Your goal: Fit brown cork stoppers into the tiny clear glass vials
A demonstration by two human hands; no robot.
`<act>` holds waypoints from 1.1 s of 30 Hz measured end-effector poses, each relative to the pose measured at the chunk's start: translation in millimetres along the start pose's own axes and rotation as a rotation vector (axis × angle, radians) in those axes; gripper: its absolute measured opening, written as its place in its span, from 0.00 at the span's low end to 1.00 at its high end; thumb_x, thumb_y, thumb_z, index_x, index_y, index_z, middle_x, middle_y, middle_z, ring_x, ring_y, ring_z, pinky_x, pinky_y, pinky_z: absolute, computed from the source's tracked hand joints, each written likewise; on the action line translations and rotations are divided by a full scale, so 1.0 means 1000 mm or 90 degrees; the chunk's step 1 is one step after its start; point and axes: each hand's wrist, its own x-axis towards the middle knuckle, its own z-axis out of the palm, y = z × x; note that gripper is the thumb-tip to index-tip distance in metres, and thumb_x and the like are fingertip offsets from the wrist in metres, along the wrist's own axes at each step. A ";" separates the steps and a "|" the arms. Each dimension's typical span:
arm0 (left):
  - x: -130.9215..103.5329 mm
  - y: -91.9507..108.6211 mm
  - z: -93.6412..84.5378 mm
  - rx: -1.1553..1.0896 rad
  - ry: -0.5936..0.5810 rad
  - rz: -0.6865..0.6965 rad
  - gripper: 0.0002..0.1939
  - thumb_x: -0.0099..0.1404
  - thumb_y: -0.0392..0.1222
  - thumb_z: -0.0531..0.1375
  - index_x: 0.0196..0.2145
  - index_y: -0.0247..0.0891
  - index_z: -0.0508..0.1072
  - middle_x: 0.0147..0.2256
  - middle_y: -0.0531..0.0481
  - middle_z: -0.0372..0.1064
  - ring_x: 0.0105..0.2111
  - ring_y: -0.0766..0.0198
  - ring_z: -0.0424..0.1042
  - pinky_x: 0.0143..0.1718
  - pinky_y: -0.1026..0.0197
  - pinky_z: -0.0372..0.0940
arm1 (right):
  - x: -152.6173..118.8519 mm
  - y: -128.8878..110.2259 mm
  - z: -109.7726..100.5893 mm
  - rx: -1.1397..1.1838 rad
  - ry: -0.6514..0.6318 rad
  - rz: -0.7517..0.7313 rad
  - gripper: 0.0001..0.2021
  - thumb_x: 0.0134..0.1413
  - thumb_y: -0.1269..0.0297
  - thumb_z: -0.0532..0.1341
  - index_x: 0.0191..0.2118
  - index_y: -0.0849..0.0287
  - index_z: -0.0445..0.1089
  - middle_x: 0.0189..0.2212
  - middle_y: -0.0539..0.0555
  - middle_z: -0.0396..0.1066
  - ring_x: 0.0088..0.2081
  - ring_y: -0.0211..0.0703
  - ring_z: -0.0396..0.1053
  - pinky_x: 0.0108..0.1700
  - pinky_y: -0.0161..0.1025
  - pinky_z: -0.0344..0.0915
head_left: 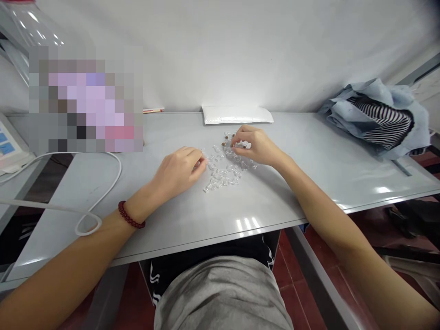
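Small clear plastic pieces [222, 178] lie in a loose scatter on the grey table. A few pieces with round brown ends [226, 137] are at the far side of the scatter. My right hand [256, 144] is over that far side, fingers bent down and drawn together around small clear pieces with brown ends [244, 145]; their exact shape is partly hidden by the fingers. At the scatter's left edge my left hand [182, 169] rests low on the table, fingers curled and thumb close to the index finger. What its fingertips hold, if anything, is hidden.
A white padded packet [237, 114] lies against the back wall. Blue and striped cloth [381, 119] is heaped at the right. A white cable [113, 183] loops across the left side, near a blurred-out patch. A pen-like stick [153, 110] lies at the back edge.
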 end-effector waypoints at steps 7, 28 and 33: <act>0.002 0.021 -0.002 -0.181 0.038 -0.038 0.13 0.70 0.43 0.51 0.30 0.37 0.69 0.27 0.52 0.69 0.26 0.66 0.64 0.30 0.62 0.61 | -0.009 -0.050 0.019 0.028 0.012 -0.180 0.08 0.66 0.67 0.54 0.41 0.61 0.70 0.37 0.58 0.72 0.35 0.43 0.68 0.37 0.40 0.65; 0.002 -0.020 -0.020 -0.090 -0.202 -0.037 0.09 0.60 0.43 0.55 0.36 0.40 0.71 0.38 0.46 0.71 0.40 0.54 0.69 0.41 0.54 0.65 | -0.006 0.007 -0.024 -0.018 -0.023 0.046 0.07 0.59 0.65 0.59 0.37 0.59 0.75 0.37 0.56 0.73 0.38 0.45 0.68 0.39 0.43 0.62; -0.001 -0.006 -0.003 -0.081 -0.154 0.021 0.09 0.65 0.46 0.54 0.32 0.39 0.67 0.34 0.47 0.68 0.33 0.59 0.67 0.35 0.57 0.63 | -0.009 0.032 -0.035 -0.036 -0.072 0.120 0.09 0.50 0.71 0.61 0.37 0.57 0.76 0.39 0.55 0.73 0.39 0.46 0.69 0.37 0.43 0.63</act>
